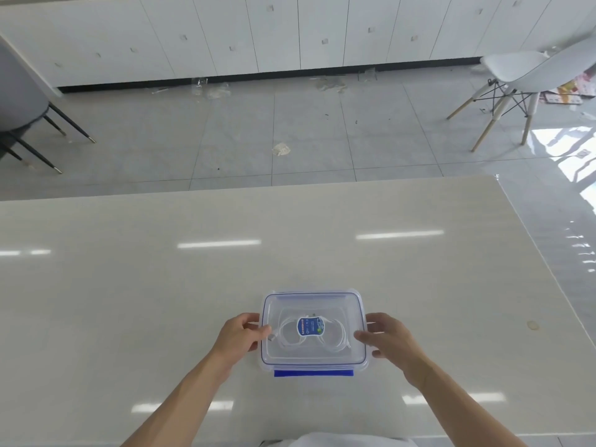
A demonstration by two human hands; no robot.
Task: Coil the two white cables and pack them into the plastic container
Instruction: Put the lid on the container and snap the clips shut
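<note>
A clear plastic container [354, 356] with a blue-trimmed lid on top stands on the table near its front edge. Through the lid I see two coiled white cables side by side, the left coil [292, 337] and the right coil [333, 338], partly hidden by a blue label [310, 326] on the lid. My left hand [240, 333] holds the container's left edge, thumb on the lid. My right hand [387, 337] holds the right edge, fingers on the lid. A blue clasp [313, 373] shows at the front side.
The container rests on a glossy pale table [161, 285] whose far edge and right edge border a tiled floor. A white chair [529, 69] stands at the far right, a grey chair [19, 91] at the far left. Scraps lie on the floor.
</note>
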